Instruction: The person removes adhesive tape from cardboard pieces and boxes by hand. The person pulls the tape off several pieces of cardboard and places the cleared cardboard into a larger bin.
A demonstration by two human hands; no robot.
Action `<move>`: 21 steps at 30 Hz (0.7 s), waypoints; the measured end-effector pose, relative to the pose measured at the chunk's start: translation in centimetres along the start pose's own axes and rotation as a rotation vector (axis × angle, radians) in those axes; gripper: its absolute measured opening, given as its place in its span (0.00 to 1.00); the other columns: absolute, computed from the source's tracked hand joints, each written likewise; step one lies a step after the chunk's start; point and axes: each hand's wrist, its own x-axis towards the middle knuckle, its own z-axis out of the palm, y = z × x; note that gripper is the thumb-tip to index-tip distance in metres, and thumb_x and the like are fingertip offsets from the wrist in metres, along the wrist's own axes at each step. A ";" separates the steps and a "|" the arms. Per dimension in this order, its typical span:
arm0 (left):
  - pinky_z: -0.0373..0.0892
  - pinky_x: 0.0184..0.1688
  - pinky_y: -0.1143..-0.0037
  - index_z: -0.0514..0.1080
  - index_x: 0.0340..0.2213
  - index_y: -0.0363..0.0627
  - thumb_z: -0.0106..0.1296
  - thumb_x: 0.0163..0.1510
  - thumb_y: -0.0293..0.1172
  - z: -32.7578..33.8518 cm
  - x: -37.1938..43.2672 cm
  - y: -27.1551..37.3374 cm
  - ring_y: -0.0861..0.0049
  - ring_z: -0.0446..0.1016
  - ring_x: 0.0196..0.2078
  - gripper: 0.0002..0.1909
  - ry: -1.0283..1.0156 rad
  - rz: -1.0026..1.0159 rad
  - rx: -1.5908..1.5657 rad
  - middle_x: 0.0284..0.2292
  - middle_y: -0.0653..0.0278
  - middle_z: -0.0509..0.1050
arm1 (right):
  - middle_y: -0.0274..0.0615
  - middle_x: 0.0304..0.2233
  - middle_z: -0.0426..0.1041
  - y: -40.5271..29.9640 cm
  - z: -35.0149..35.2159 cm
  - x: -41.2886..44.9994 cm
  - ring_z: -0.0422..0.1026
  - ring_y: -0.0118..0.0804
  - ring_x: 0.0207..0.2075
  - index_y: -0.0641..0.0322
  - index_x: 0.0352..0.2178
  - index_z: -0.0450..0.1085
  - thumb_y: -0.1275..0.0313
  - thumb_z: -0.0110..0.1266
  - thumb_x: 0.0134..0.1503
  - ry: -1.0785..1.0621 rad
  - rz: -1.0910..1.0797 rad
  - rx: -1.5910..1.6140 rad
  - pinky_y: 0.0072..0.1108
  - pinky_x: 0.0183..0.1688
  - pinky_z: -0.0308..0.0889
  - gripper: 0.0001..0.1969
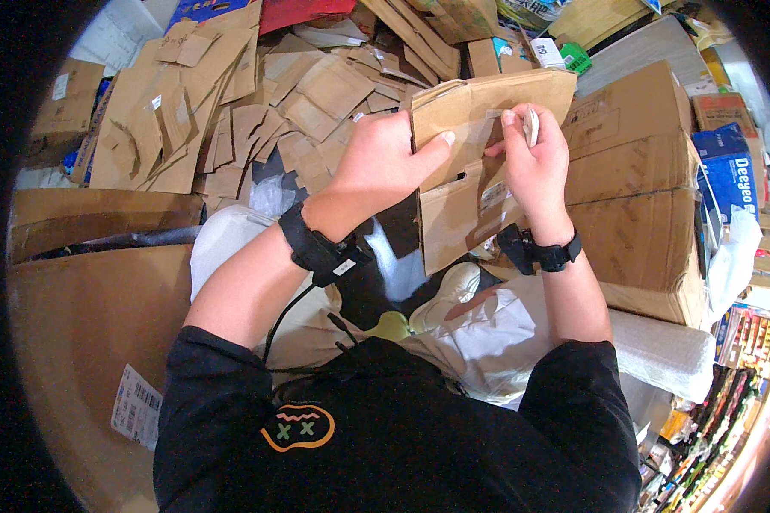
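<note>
A folded piece of corrugated cardboard [475, 115] is held up in front of me, with a small dark slot near its middle crease. My left hand [391, 151] grips its left edge, the thumb lying on the near face and the fingers hidden behind. At the right part of the cardboard, my right hand [536, 157] is closed around a small pale object [531, 127], perhaps a cutter handle; its exact kind cannot be told. The right fingertips are against or close to the cardboard's face. Both wrists wear black straps with small devices.
Flattened cardboard pieces [321, 96] are heaped on the floor ahead. A large cardboard box [635, 186] stands at the right, beside a blue box [731, 173]. Another large carton [96, 308] is close on the left. Bubble wrap [661, 353] lies below the right box.
</note>
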 end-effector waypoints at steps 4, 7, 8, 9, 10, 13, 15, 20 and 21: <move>0.71 0.32 0.71 0.73 0.37 0.39 0.52 0.49 0.36 -0.2 -0.1 -0.4 0.59 0.76 0.29 0.16 0.007 -0.012 0.008 0.27 0.48 0.75 | 0.38 0.25 0.72 0.4 -0.2 0.1 0.74 0.27 0.23 0.66 0.32 0.68 0.73 0.56 0.55 -0.014 -0.041 -0.103 0.19 0.24 0.70 0.07; 0.71 0.32 0.71 0.73 0.38 0.39 0.52 0.49 0.37 -0.6 0.0 0.1 0.58 0.76 0.29 0.16 0.009 -0.017 0.049 0.27 0.48 0.75 | 0.37 0.26 0.73 0.3 -0.1 0.0 0.74 0.26 0.24 0.64 0.32 0.70 0.74 0.58 0.53 -0.010 -0.097 -0.135 0.18 0.26 0.70 0.07; 0.71 0.36 0.73 0.73 0.40 0.39 0.52 0.51 0.35 -0.8 0.0 0.5 0.66 0.77 0.33 0.16 -0.061 -0.081 0.073 0.31 0.52 0.76 | 0.37 0.26 0.74 0.0 0.0 -0.1 0.74 0.26 0.24 0.64 0.32 0.71 0.74 0.58 0.52 0.010 -0.104 -0.096 0.18 0.26 0.70 0.06; 0.71 0.40 0.75 0.72 0.42 0.39 0.52 0.53 0.34 -1.0 -0.1 0.7 0.73 0.77 0.36 0.17 -0.127 -0.147 0.100 0.35 0.55 0.78 | 0.37 0.26 0.75 -0.1 0.2 -0.2 0.74 0.25 0.24 0.64 0.32 0.72 0.75 0.59 0.52 0.027 -0.112 -0.053 0.17 0.27 0.69 0.06; 0.71 0.40 0.75 0.72 0.42 0.39 0.52 0.53 0.34 -0.9 -0.1 0.5 0.73 0.77 0.36 0.17 -0.125 -0.148 0.101 0.35 0.55 0.78 | 0.37 0.26 0.75 0.0 0.1 -0.1 0.74 0.25 0.24 0.64 0.32 0.72 0.75 0.59 0.52 0.024 -0.112 -0.052 0.17 0.27 0.69 0.06; 0.71 0.32 0.71 0.73 0.38 0.40 0.52 0.50 0.38 -0.2 -0.2 0.0 0.57 0.76 0.29 0.17 0.002 -0.004 0.040 0.27 0.49 0.75 | 0.37 0.26 0.76 0.3 -0.2 -0.2 0.74 0.24 0.25 0.63 0.32 0.74 0.75 0.59 0.51 -0.003 -0.217 -0.200 0.17 0.28 0.68 0.05; 0.71 0.31 0.71 0.73 0.38 0.41 0.51 0.50 0.38 -0.2 -0.2 0.0 0.58 0.76 0.28 0.17 -0.017 0.001 0.067 0.26 0.49 0.75 | 0.36 0.24 0.75 0.0 0.0 -0.4 0.73 0.22 0.25 0.63 0.30 0.75 0.76 0.59 0.51 0.007 -0.152 -0.131 0.16 0.29 0.67 0.04; 0.70 0.30 0.71 0.73 0.36 0.40 0.50 0.51 0.38 0.1 -0.2 0.2 0.58 0.75 0.26 0.15 -0.017 -0.006 0.027 0.24 0.50 0.74 | 0.35 0.27 0.75 -0.9 -0.5 -0.5 0.73 0.22 0.26 0.66 0.32 0.74 0.76 0.57 0.53 -0.015 -0.059 -0.142 0.16 0.29 0.69 0.05; 0.70 0.29 0.71 0.73 0.36 0.40 0.50 0.51 0.38 0.1 -0.3 0.3 0.58 0.74 0.25 0.15 -0.003 0.013 0.005 0.23 0.50 0.74 | 0.36 0.30 0.74 -1.1 -0.5 -0.5 0.74 0.25 0.28 0.69 0.33 0.73 0.77 0.56 0.54 -0.045 -0.011 -0.108 0.16 0.30 0.71 0.06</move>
